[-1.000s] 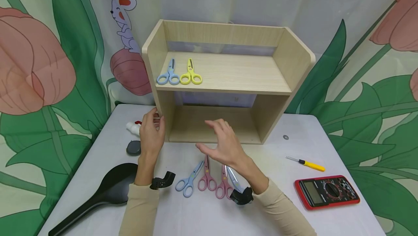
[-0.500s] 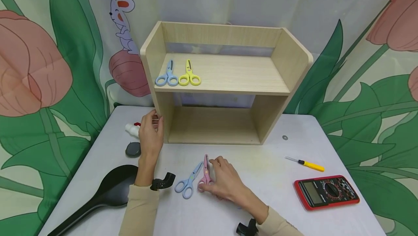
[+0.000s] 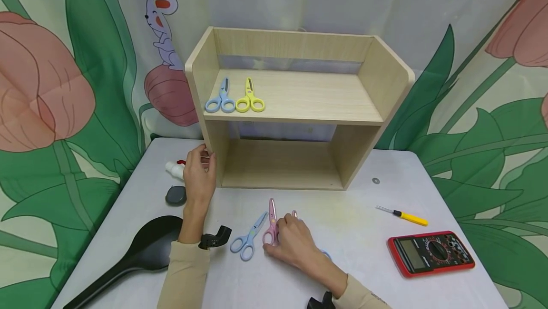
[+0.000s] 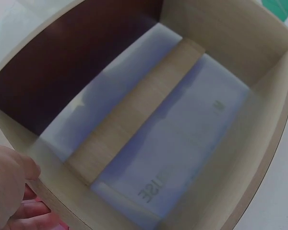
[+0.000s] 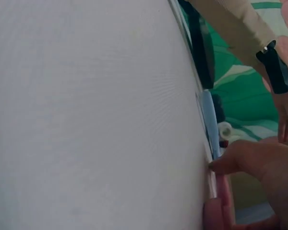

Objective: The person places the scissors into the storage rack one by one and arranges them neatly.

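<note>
At the lower edge of the frame, right of centre, a black angular camera mount (image 3: 321, 301) sits at the person's right wrist, and a large black spoon-shaped utensil (image 3: 150, 242) lies at the lower left, partly behind the left forearm. At lower centre the right hand (image 3: 295, 242) is down at the worktop (image 3: 359, 233), which is pale, its thumb and bent fingers touching the handles of a pair of pink-handled scissors (image 3: 272, 214); one cannot tell whether this grip pinches them. Just left of them lies a pair of light-blue scissors (image 3: 250, 237), while another pink scissor tip (image 3: 294, 213) and a blue scissor handle (image 3: 327, 255) peep out around the hand. At the lower right lies a red-and-black multimeter (image 3: 430, 253), with a yellow-handled screwdriver (image 3: 406, 216) above it. Left of centre, the left hand (image 3: 199, 176) rests against the left panel of a pale wooden two-tier shelf unit (image 3: 308, 95), fingers loosely bent; whether its grip pinches the panel cannot be told. Beside that hand are a dark rounded object (image 3: 175, 196) and a white bottle with a red cap (image 3: 174, 169); a small grey washer (image 3: 376, 180) lies right of the unit. On its upper tier, at the left, blue-handled scissors (image 3: 223, 97) and yellow-handled scissors (image 3: 249, 96) lie side by side. Behind hangs a floral-printed fabric backdrop (image 3: 299, 0).
</note>
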Tool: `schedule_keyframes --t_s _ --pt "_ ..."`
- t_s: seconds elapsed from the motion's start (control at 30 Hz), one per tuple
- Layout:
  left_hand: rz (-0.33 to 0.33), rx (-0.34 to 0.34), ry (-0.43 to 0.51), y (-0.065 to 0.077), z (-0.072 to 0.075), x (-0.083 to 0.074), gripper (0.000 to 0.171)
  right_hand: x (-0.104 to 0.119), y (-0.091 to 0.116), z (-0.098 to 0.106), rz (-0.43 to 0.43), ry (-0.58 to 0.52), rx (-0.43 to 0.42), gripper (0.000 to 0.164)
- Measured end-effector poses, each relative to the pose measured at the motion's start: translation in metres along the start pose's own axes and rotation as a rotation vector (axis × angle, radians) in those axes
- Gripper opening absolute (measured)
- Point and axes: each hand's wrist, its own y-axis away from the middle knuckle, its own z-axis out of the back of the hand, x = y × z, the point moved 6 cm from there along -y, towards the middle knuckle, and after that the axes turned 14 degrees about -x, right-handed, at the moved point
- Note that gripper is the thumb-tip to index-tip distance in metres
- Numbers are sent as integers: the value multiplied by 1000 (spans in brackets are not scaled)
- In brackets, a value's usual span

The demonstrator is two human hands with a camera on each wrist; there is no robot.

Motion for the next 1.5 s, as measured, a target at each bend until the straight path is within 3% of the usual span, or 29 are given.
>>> schedule_keyframes --t_s 0.17,0.33,0.53,0.77,0.9,1.0,1.13,1.3,1.5 --pt "6 1 -5 0 0 1 36 -6 -2 0 -154 -140 58 39" --pt "-2 -11 4 -1 0 -1 36 -9 -12 12 -216 -301 83 51" --pt "7 -8 -7 1 0 -1 35 1 -41 59 -88 -410 -85 54" --pt "1 -18 6 1 1 0 35 11 -91 124 84 -423 -302 57" --pt "-2 -17 7 1 0 0 35 7 -124 153 118 -376 -413 57" --pt "-7 -13 1 1 0 0 35 -1 -149 166 94 -322 -456 57" --pt "-5 -14 -2 1 1 0 35 -15 -185 171 16 -285 -433 58" --pt "-5 -25 0 0 2 1 34 -32 -222 168 -128 -257 -327 55" --pt "-10 -20 6 0 1 0 34 -46 -241 157 -222 -249 -185 53"
